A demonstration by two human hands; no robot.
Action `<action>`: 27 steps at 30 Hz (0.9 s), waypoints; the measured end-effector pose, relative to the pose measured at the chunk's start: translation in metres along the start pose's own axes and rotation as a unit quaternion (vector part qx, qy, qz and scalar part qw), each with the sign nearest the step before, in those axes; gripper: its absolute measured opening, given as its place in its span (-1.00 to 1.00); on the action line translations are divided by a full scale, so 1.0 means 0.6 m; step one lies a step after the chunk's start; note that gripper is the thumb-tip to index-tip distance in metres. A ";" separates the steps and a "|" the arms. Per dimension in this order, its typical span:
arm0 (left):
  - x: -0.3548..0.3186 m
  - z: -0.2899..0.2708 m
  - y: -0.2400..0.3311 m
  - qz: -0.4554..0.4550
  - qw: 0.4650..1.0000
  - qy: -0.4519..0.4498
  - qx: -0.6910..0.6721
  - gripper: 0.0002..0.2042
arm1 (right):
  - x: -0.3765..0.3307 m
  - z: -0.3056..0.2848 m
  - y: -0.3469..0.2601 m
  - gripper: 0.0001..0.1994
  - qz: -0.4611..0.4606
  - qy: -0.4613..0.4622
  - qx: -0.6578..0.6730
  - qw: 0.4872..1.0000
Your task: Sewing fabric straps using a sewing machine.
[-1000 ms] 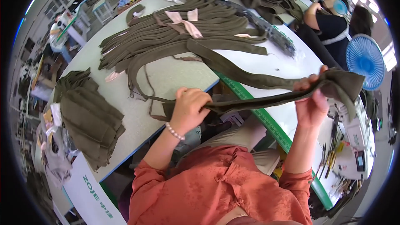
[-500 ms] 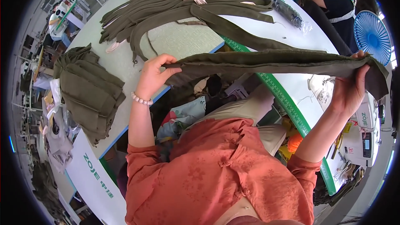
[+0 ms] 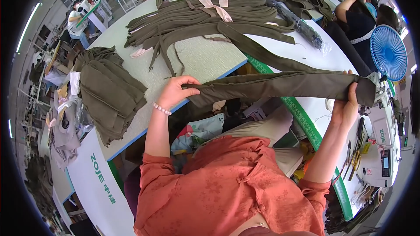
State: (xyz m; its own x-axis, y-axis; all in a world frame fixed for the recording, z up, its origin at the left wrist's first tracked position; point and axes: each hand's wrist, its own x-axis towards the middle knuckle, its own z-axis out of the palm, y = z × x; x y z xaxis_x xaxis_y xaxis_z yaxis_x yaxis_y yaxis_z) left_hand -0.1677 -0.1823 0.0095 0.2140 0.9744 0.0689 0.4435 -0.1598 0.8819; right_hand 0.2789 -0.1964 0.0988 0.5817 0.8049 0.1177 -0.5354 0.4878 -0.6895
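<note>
A long olive-green fabric strip (image 3: 280,86), folded lengthwise, is stretched between my two hands above my lap. My left hand (image 3: 177,91) pinches its left end between thumb and fingers. Near the right end, my right hand (image 3: 344,108) grips the strip, thumb in front and fingers mostly hidden behind. The strip's squared end extends past my right thumb. Behind it, another olive length runs back to a bundle of similar strips (image 3: 201,22) on the table, tied with a pale pink cloth band (image 3: 216,8).
A stack of olive fabric pieces (image 3: 109,91) lies at left on the table extension. A white sewing machine (image 3: 377,161) stands at right, with scissors (image 3: 355,162) nearby. Green measuring tape (image 3: 302,118) lines the table edge. Beyond are a blue fan (image 3: 388,52), a plastic-wrapped roll (image 3: 308,32) and other people.
My right hand has come inward, and the hands are closer together. The strip's right end, drooping over my right hand before, now lies flatter, its smooth face showing. The view has shifted slightly.
</note>
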 end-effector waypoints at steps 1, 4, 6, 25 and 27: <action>0.000 -0.001 -0.003 -0.003 1.000 0.002 -0.005 -0.79 | 0.001 -0.004 0.007 -0.63 0.004 0.004 0.001 1.000; 0.004 0.001 -0.012 -0.006 1.000 0.004 -0.018 -0.78 | 0.011 -0.023 0.024 -0.64 0.008 0.003 0.009 1.000; 0.007 0.000 -0.015 -0.012 1.000 0.002 -0.020 -0.79 | 0.017 -0.033 0.034 -0.64 0.012 0.002 0.013 1.000; 0.042 -0.029 -0.019 0.066 0.983 0.140 0.102 -0.94 | -0.022 -0.072 0.057 -0.65 0.021 0.018 -0.052 0.998; 0.049 -0.027 -0.014 0.084 0.969 0.182 0.145 -0.94 | -0.027 -0.087 0.055 -0.66 0.028 0.028 -0.042 0.998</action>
State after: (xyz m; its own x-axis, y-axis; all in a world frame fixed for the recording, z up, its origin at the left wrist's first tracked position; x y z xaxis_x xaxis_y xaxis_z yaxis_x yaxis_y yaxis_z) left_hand -0.1792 -0.1499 0.0114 0.0061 0.9134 0.4070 0.6668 -0.3071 0.6790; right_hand 0.2837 -0.2108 0.0367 0.5871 0.8085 0.0390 -0.5160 0.4110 -0.7516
